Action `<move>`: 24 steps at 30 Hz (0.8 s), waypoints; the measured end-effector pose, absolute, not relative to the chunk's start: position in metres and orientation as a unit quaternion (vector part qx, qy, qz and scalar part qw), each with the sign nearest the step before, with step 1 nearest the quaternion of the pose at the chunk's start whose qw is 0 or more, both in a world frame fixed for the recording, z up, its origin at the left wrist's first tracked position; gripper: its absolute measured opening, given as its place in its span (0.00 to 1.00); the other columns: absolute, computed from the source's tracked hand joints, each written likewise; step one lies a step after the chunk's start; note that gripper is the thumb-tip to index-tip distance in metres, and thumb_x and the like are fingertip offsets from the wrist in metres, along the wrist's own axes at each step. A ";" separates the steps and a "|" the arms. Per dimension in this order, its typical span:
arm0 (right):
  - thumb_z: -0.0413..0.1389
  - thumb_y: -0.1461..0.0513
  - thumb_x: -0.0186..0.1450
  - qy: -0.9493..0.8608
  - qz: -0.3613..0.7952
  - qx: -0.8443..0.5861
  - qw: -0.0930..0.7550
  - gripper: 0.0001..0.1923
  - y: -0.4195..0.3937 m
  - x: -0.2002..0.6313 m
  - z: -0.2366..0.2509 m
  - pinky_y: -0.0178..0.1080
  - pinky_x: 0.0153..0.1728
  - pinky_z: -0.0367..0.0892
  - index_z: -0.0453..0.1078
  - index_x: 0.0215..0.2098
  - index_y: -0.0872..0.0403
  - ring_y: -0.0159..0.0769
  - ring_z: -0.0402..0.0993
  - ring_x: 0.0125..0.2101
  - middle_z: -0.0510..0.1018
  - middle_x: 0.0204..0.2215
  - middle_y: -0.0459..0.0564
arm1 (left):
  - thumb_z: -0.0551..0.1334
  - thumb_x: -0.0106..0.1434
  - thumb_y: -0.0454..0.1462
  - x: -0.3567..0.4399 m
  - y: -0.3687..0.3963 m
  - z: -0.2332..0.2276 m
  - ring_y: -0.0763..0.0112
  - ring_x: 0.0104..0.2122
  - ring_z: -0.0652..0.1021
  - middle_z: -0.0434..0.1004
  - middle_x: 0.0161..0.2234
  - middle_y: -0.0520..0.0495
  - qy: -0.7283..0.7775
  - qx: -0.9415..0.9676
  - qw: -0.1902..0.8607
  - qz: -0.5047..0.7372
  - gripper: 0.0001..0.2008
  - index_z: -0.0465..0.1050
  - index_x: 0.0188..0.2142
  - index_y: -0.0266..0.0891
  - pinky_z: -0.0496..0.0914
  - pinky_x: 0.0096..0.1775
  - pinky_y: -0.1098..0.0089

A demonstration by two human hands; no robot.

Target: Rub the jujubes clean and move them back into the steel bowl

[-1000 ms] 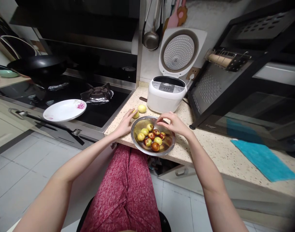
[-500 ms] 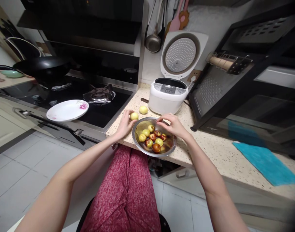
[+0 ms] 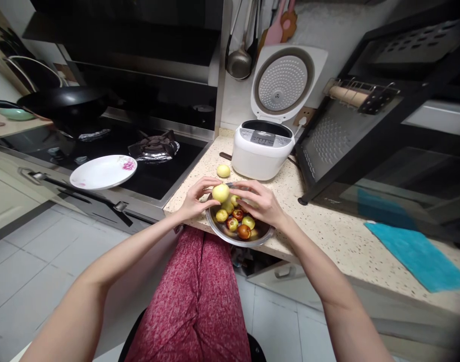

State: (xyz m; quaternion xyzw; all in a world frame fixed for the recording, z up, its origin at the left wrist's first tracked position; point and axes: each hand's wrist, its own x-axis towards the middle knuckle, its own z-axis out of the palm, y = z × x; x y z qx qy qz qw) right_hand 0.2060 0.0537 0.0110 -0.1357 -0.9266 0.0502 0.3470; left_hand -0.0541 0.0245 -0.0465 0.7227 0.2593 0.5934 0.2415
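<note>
My left hand [image 3: 200, 197] holds a round, pale yellow fruit [image 3: 220, 193] between thumb and fingers, above the left rim of a steel bowl [image 3: 260, 240]. Over the bowl's far side reaches my right hand [image 3: 260, 201], its fingers apart and their tips close to the fruit's right side. Whether they touch it I cannot tell. In the bowl lie several jujubes [image 3: 244, 231], some green-yellow and some mottled reddish brown; my right hand covers part of them. A second pale yellow fruit [image 3: 223, 171] rests on the counter behind the bowl.
Behind the bowl stands a white rice cooker [image 3: 263, 156], lid raised. To the left, a flowered white plate [image 3: 101, 173] lies at the front of the gas stove, with a black wok [image 3: 66, 100] beyond. A blue cloth [image 3: 418, 256] and a dark rack [image 3: 335, 151] are on the right.
My left hand has lifted the pale yellow fruit off the counter and brought it right, over the bowl's edge. My right hand has moved slightly towards it, with its fingers spread further.
</note>
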 end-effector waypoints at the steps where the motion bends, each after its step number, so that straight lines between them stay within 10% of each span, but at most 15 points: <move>1: 0.55 0.62 0.75 -0.925 0.042 -0.131 0.353 0.19 0.054 0.206 0.011 0.56 0.56 0.76 0.73 0.62 0.45 0.47 0.75 0.58 0.77 0.59 0.55 | 0.74 0.62 0.45 -0.052 0.024 -0.044 0.59 0.55 0.79 0.76 0.53 0.40 0.254 0.722 0.246 0.595 0.23 0.76 0.55 0.46 0.80 0.52 0.60; 24: 0.62 0.60 0.63 -0.887 0.173 -0.214 0.370 0.25 0.056 0.207 0.011 0.54 0.56 0.71 0.68 0.58 0.49 0.51 0.75 0.53 0.78 0.53 0.56 | 0.57 0.75 0.45 -0.033 -0.001 -0.045 0.52 0.61 0.74 0.75 0.58 0.39 0.315 0.724 0.239 0.565 0.17 0.72 0.59 0.45 0.66 0.65 0.47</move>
